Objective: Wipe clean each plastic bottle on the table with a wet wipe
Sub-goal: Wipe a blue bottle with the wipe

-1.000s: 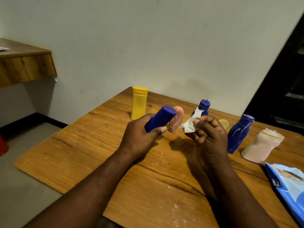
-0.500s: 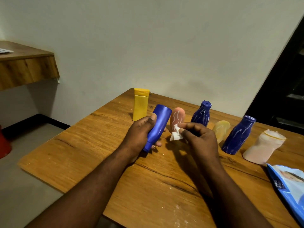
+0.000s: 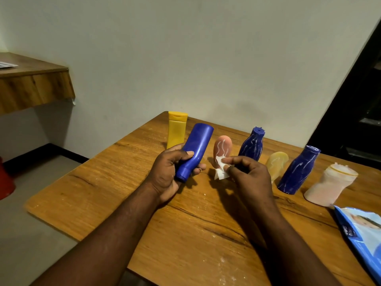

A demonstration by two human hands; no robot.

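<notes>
My left hand (image 3: 167,172) grips a plain blue bottle (image 3: 195,149) by its cap end, tilted with its base up and away from me. My right hand (image 3: 247,174) pinches a small white wet wipe (image 3: 220,172) just right of that bottle, apart from it. A row of bottles stands on the wooden table (image 3: 185,234) behind: a yellow bottle (image 3: 176,131), a pink one with white streaks (image 3: 222,149), a streaked blue bottle (image 3: 252,145), a pale yellow bottle (image 3: 276,164), another streaked blue bottle (image 3: 299,170) and a pinkish white bottle (image 3: 329,184).
A light blue wipes packet (image 3: 362,234) lies at the table's right edge. A wooden shelf (image 3: 31,87) juts from the wall at left, with a red object (image 3: 5,180) on the floor below. A dark doorway is at the right.
My left hand turned the blue bottle from pointing right to a steeper tilt and lowered it. My right hand dropped with the wipe from beside the bottle's base down toward the table.
</notes>
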